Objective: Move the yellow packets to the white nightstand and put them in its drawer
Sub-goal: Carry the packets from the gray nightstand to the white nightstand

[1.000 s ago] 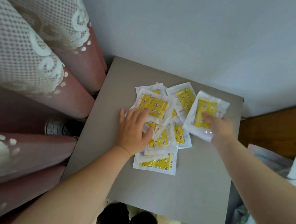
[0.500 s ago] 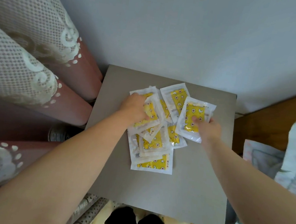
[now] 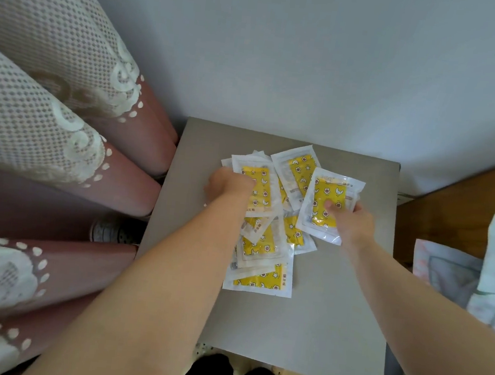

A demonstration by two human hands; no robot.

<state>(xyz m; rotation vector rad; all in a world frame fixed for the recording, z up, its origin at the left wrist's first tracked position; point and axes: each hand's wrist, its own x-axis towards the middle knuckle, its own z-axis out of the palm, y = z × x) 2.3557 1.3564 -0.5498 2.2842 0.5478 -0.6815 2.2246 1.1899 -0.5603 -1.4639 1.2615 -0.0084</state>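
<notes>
Several yellow packets in clear-white wrappers lie in a loose overlapping pile (image 3: pixel 267 250) on the grey top of the nightstand (image 3: pixel 301 330). My left hand (image 3: pixel 229 184) grips the left edge of a packet (image 3: pixel 258 188) at the pile's far left. My right hand (image 3: pixel 351 219) holds another yellow packet (image 3: pixel 327 202) slightly raised at the right of the pile, thumb on its front. One packet (image 3: pixel 295 168) lies at the far end between the two held ones. No drawer shows.
A grey wall runs right behind the nightstand. Pink curtains with white lace (image 3: pixel 47 135) hang at the left, with a shoe (image 3: pixel 113 231) on the floor below. Patterned bedding (image 3: pixel 475 272) and a wooden surface (image 3: pixel 451 208) are at the right.
My left hand slid from the middle of the pile to its far left and closed on a packet there. The right hand kept its packet, shifting slightly. The camera view tilted down.
</notes>
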